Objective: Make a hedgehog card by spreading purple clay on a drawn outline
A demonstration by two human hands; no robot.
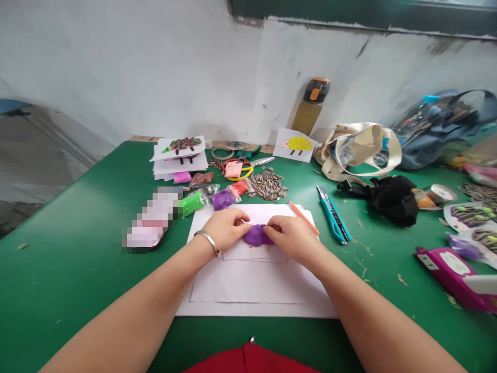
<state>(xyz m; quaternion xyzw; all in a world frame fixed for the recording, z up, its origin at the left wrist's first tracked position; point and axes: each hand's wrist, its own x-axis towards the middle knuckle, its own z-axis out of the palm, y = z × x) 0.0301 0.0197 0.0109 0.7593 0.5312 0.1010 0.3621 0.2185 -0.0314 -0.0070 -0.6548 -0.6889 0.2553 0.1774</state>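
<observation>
- Clay lump point(257, 235): between left grip point(225, 228) and right grip point(294, 236), touching both, above paper sheets point(248, 287) on bench point(89, 217).
- Blurred object point(153, 217): left of left grip, on bench.
- Packets point(193, 202): beyond left grip, near sheets' far edge; stacked cards point(180, 161) behind them.
- Seed pile point(268, 185): beyond gap between grips; scissors point(263, 161) behind it.
- Pencil point(304, 217): just beyond right grip, at sheets' right edge.
- Cutter point(334, 215): right of right grip, on bench.
- Bottle point(308, 115): well beyond right grip, behind single card point(294, 146).
</observation>
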